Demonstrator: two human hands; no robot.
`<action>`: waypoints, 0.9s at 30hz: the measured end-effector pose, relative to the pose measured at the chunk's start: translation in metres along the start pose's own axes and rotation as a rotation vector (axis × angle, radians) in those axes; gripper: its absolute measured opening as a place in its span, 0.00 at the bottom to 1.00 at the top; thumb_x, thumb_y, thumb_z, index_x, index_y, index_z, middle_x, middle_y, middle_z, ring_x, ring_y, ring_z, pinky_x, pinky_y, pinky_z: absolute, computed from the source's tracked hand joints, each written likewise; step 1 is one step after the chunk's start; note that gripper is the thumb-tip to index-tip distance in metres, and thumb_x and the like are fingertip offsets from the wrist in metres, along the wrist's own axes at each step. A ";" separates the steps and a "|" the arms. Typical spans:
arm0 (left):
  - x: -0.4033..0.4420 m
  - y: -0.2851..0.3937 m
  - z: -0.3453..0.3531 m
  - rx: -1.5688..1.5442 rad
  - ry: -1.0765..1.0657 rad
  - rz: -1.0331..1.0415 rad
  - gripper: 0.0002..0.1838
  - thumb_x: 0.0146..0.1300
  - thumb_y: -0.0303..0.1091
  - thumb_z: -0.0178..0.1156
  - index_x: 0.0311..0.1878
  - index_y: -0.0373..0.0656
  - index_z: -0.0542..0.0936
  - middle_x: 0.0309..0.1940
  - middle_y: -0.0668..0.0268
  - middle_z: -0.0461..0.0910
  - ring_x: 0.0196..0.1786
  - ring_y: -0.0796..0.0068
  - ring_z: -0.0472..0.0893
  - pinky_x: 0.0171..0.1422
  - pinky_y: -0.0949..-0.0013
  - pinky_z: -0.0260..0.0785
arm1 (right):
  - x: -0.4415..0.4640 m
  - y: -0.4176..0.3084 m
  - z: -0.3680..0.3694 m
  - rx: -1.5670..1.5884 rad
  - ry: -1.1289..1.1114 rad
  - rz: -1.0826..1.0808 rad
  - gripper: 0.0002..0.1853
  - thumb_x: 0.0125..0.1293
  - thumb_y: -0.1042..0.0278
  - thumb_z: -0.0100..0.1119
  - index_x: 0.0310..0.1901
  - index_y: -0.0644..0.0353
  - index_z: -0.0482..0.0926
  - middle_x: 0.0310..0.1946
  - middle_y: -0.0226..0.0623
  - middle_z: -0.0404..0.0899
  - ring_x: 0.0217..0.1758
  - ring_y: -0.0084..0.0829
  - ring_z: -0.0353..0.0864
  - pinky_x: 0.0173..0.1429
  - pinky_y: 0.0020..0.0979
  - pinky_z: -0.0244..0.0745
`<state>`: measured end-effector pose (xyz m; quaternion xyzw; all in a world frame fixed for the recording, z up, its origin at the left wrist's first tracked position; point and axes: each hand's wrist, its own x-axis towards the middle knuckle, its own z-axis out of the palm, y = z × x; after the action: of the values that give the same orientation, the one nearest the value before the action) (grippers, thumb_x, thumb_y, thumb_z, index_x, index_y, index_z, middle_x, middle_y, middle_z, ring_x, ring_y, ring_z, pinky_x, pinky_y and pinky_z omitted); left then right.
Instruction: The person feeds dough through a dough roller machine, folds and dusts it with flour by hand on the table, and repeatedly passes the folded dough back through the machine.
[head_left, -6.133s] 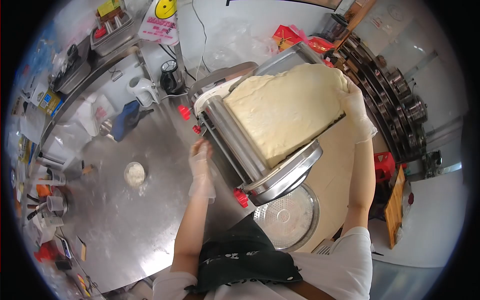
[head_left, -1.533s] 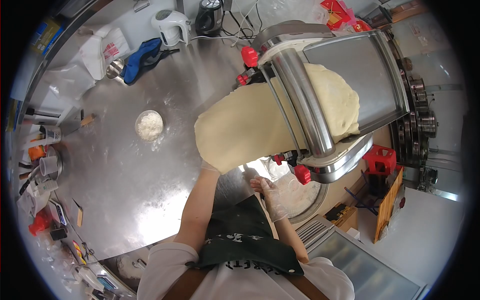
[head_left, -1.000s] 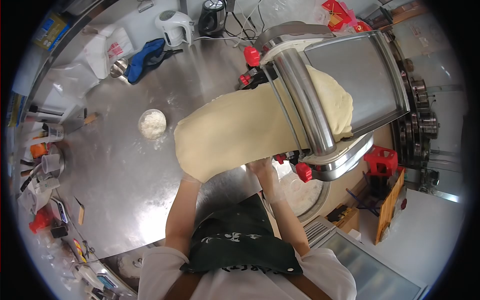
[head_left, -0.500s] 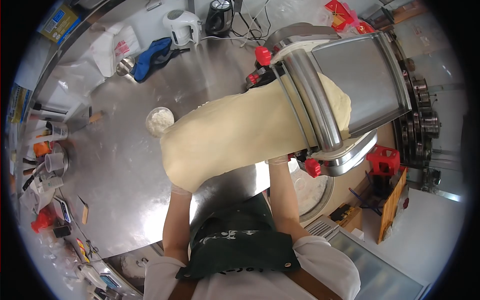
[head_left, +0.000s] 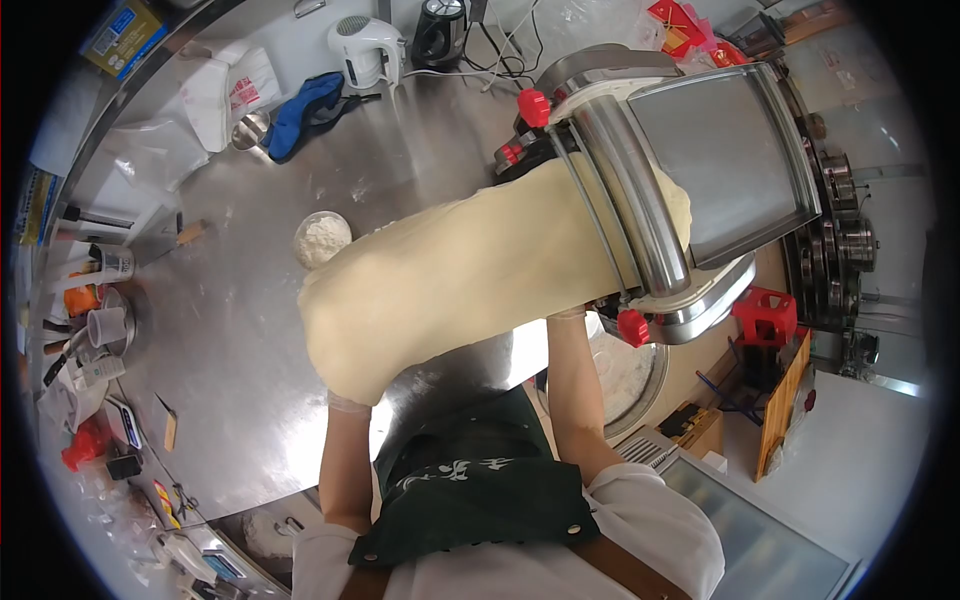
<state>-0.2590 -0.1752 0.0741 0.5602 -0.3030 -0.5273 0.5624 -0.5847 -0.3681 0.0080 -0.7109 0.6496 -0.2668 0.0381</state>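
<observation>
Dough sheet [head_left: 450,270] farther out | covers left hand [head_left: 349,403] | covers right hand [head_left: 568,313]

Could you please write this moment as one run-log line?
dough sheet: through steel roller; left hand: mostly hidden under free end; right hand: mostly hidden under sheet near roller; flour bowl: by free end

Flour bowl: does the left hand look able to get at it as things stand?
Probably not directly: the left hand is mostly hidden under the dough sheet, which lies between it and the flour bowl.

a baking kitchen, with dough roller [head_left: 638,200] and flour bowl [head_left: 322,240]
</observation>
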 end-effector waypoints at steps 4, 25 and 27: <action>-0.006 -0.012 -0.019 0.095 0.007 0.035 0.25 0.75 0.37 0.53 0.72 0.41 0.64 0.66 0.59 0.72 0.63 0.64 0.77 0.63 0.59 0.78 | 0.000 0.002 -0.002 0.028 -0.002 0.015 0.23 0.73 0.64 0.56 0.66 0.62 0.72 0.62 0.44 0.76 0.66 0.38 0.74 0.68 0.38 0.72; -0.050 0.001 -0.057 0.527 0.051 0.160 0.35 0.62 0.35 0.69 0.71 0.44 0.67 0.67 0.61 0.73 0.65 0.65 0.75 0.67 0.62 0.72 | -0.028 -0.004 -0.003 0.405 -0.040 0.252 0.22 0.74 0.63 0.54 0.66 0.62 0.72 0.62 0.43 0.76 0.65 0.37 0.75 0.67 0.36 0.73; -0.060 0.000 -0.067 0.856 0.085 0.306 0.36 0.61 0.33 0.70 0.71 0.44 0.66 0.66 0.62 0.74 0.64 0.66 0.76 0.68 0.63 0.71 | -0.036 -0.008 -0.003 0.719 -0.074 0.412 0.22 0.74 0.63 0.54 0.66 0.62 0.72 0.62 0.43 0.76 0.65 0.37 0.75 0.67 0.36 0.73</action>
<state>-0.2122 -0.0985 0.0760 0.7121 -0.5496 -0.2421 0.3635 -0.5793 -0.3319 0.0014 -0.5168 0.6418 -0.4378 0.3598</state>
